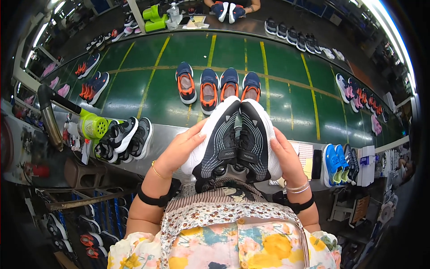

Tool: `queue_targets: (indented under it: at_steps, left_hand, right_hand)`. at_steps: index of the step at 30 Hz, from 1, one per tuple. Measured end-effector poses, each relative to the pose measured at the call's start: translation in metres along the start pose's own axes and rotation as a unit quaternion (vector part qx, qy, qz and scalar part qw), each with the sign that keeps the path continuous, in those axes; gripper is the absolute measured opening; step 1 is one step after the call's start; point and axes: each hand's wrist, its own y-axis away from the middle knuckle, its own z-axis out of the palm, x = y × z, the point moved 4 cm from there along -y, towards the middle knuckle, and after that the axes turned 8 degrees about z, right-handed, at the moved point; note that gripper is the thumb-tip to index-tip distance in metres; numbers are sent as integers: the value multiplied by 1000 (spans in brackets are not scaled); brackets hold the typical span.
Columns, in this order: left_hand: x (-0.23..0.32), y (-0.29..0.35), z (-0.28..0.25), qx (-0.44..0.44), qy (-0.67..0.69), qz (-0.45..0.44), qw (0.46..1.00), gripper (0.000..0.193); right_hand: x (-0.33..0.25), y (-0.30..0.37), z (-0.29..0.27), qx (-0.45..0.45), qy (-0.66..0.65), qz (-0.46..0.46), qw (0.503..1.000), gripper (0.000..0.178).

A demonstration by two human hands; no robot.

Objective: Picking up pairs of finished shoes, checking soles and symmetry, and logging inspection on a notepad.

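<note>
My left hand (188,142) is closed round the white sole of a black sneaker (219,136) with pale curved lines and a strap. Gripping the matching black sneaker (255,139) by its outer side is my right hand (287,154). The pair stands toe-up, side by side in front of my chest, with uppers turned partly toward each other. Beyond the toes, several navy sneakers with orange lining (209,89) sit on the green conveyor belt (170,94). Both palms are partly hidden behind the shoes.
Grey-black sneakers (141,136) rest at left below a lime-green nozzle (94,125). Blue sneakers (332,163), a black phone (316,163) and a white box (366,166) lie at right. Across the belt, another person's hands hold navy shoes (227,11). More shoes line the belt's far ends.
</note>
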Motion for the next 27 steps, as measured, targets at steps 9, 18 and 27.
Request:
queue_targets:
  at_steps: [9, 18, 27]
  left_hand:
    - [1, -3, -1, -1, -18, 1, 1000, 47]
    - [-2, -4, -4, 8, -94, 13, 995, 46]
    - [-29, -23, -4, 18, 416, -59, 907, 39]
  right_hand:
    - [0, -1, 0, 12, 9, 4, 1000, 47]
    - [-1, 0, 2, 10, 11, 1, 1000, 46]
    - [17, -17, 2, 1, -253, 69, 965, 47]
